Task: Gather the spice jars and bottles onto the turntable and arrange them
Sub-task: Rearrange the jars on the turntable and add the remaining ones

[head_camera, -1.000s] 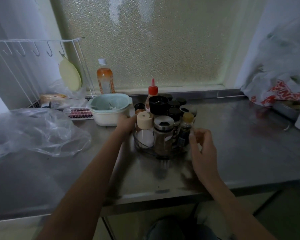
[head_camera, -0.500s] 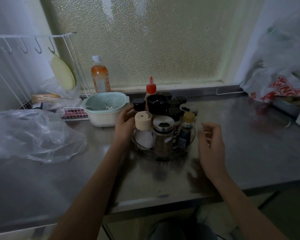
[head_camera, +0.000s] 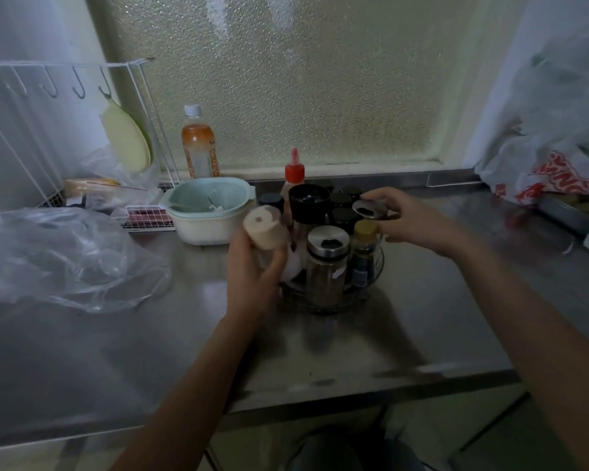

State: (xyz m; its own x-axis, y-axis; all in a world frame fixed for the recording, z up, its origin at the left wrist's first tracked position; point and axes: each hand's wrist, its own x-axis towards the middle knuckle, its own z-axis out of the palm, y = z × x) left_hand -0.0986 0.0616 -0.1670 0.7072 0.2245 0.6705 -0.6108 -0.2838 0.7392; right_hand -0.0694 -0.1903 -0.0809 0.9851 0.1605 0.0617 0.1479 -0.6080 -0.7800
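Observation:
A round wire turntable [head_camera: 334, 302] stands mid-counter, crowded with several jars: a steel-lidded glass jar [head_camera: 327, 263] at the front, a yellow-capped dark bottle [head_camera: 364, 253], a big black-lidded jar [head_camera: 309, 203], small black-capped jars [head_camera: 344, 212] behind, and a red-tipped squeeze bottle [head_camera: 293, 171]. My left hand [head_camera: 252, 270] grips a beige-capped shaker [head_camera: 264, 229], lifted and tilted at the turntable's left side. My right hand [head_camera: 412, 215] closes on the lid of a second steel-lidded jar [head_camera: 368, 208] at the right rear.
A mint and white bowl [head_camera: 208, 212] stands just left of the turntable. An orange drink bottle [head_camera: 198, 147] is by the window. A clear plastic bag [head_camera: 58, 260] lies at left, a white wire rack [head_camera: 62, 93] behind it, bags [head_camera: 558, 164] at right.
My left hand has picked the beige-capped shaker up off the turntable and tilted it. My right hand moved from the counter up to the steel-lidded jar at the right rear.

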